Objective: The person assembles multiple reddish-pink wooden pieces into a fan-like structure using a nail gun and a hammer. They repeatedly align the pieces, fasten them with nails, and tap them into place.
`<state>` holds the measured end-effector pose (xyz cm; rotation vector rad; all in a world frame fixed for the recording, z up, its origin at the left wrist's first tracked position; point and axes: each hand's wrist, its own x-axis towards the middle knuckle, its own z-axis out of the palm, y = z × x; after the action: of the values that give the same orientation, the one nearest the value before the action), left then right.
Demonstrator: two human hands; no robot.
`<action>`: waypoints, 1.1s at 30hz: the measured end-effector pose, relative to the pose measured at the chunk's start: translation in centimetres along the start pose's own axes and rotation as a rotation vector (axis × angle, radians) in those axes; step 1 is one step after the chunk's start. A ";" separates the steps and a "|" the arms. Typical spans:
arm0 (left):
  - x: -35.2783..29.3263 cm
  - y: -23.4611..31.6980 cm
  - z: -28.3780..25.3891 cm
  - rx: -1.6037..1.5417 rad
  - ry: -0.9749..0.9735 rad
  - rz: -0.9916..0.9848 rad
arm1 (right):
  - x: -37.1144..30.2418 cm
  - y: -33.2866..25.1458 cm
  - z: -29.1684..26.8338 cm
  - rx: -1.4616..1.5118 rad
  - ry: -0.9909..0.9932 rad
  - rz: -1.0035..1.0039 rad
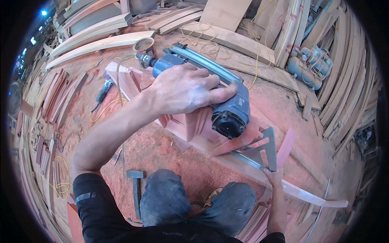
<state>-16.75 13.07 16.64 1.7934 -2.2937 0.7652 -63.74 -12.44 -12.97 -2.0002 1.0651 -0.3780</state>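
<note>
My left hand point(188, 89) is closed over a blue pneumatic nail gun point(239, 107), whose black round cap faces toward me. An air hose fitting shows at the gun's far left end. Below the gun lies a reddish wooden frame point(176, 126), partly hidden by the gun and my arm. At the near right end of the wood, my right hand point(274, 177) grips the lower corner of a grey metal triangle square point(270, 150). That square stands against the wood. Some of my right fingers are hidden behind it.
A hammer point(135, 175) lies left of my knees on the dusty floor. An angle grinder point(104, 90) rests farther left. A blue air compressor point(306, 69) stands at the right, beside stacked boards point(344, 60). Yellow hose point(259, 48) loops across planks at the back.
</note>
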 end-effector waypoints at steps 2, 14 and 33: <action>-0.2 -0.1 -0.3 0.053 -0.008 0.023 | 0.0 0.0 0.1 0.034 -0.005 -0.018; -0.2 -0.2 -0.1 0.017 -0.074 0.022 | 0.1 0.5 -0.2 -0.017 -0.025 -0.016; 0.2 0.0 -0.9 -0.034 -0.106 0.006 | 9.7 5.2 -2.0 -0.122 -0.041 0.402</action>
<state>-17.04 13.27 17.49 1.8560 -2.3631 0.6417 -61.94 -22.80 -16.82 -1.8293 1.4548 -0.0589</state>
